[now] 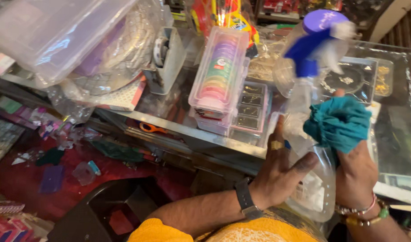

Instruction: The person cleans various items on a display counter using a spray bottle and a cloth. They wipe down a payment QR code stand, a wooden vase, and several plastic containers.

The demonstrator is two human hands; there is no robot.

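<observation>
My left hand (279, 172), with a gold ring and a dark wrist band, grips the body of a clear plastic spray bottle (310, 179). The bottle's blue trigger head (306, 54) and purple cap (324, 20) point up and away from me. My right hand (355, 172), wearing beaded bracelets, holds a bunched teal cloth (339, 123) pressed against the right side of the bottle. Both hands hover over the near edge of a glass counter (214, 139).
On the counter stand a clear pink-edged box of coloured tape rolls (219, 67), a grey tape holder (167, 58), trays of small gold items (252, 107) and clear plastic lids (48, 36). Below left lies a red floor (57, 175) with scattered bits, and a dark stool (107, 210).
</observation>
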